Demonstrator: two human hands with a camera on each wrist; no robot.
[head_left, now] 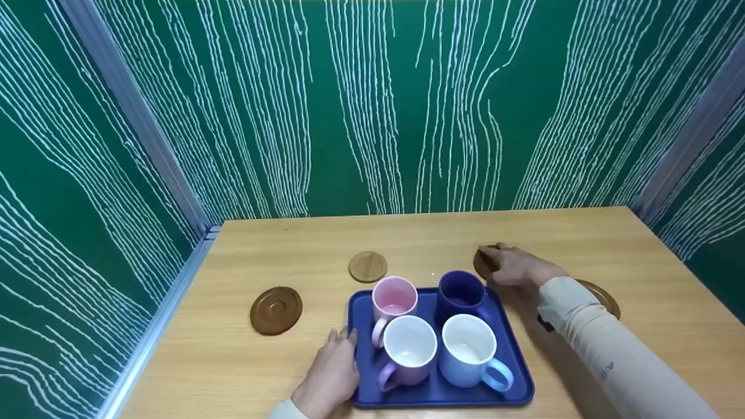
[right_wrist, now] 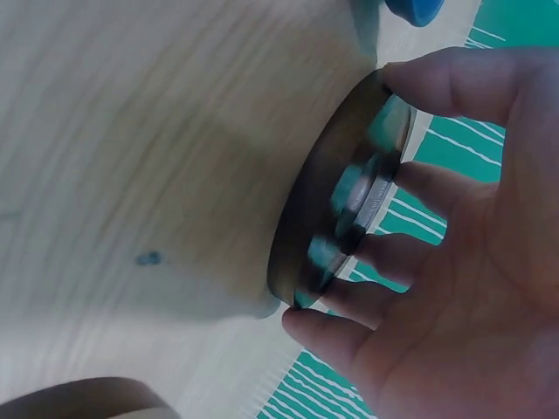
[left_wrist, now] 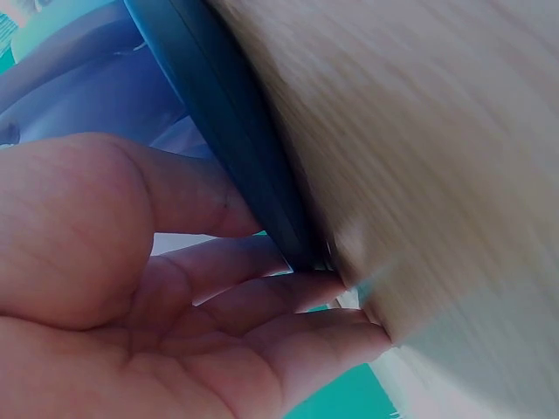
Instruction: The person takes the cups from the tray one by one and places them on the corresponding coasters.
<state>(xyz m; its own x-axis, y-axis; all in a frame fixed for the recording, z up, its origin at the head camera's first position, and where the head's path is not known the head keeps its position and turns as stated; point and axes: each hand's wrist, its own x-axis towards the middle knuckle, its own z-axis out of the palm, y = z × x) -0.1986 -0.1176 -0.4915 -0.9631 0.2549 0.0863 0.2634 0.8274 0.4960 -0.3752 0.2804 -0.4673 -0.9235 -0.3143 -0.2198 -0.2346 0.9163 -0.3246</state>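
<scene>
My left hand [head_left: 330, 372] pinches the left rim of a dark blue tray [head_left: 465, 397]; thumb and fingers lie on either side of that rim in the left wrist view. On the tray stand a pink mug [head_left: 387, 305], a dark blue mug [head_left: 453, 314], a purple mug [head_left: 414, 372] and a light blue mug [head_left: 463, 371], all upright. Beyond the tray's far right corner, my right hand [head_left: 521, 267] grips a dark brown round coaster [head_left: 484, 265] by its edge. In the right wrist view, the thumb and fingertips span the glossy coaster [right_wrist: 323, 201], which appears low over or on the table.
Left of the tray lies a brown ringed coaster [head_left: 276, 310]. A lighter wooden coaster [head_left: 368, 266] is behind the pink mug. Another brown coaster [head_left: 602, 297] shows partly behind my right forearm. Green panels [head_left: 349, 116] with white lines surround the wooden table [head_left: 279, 244].
</scene>
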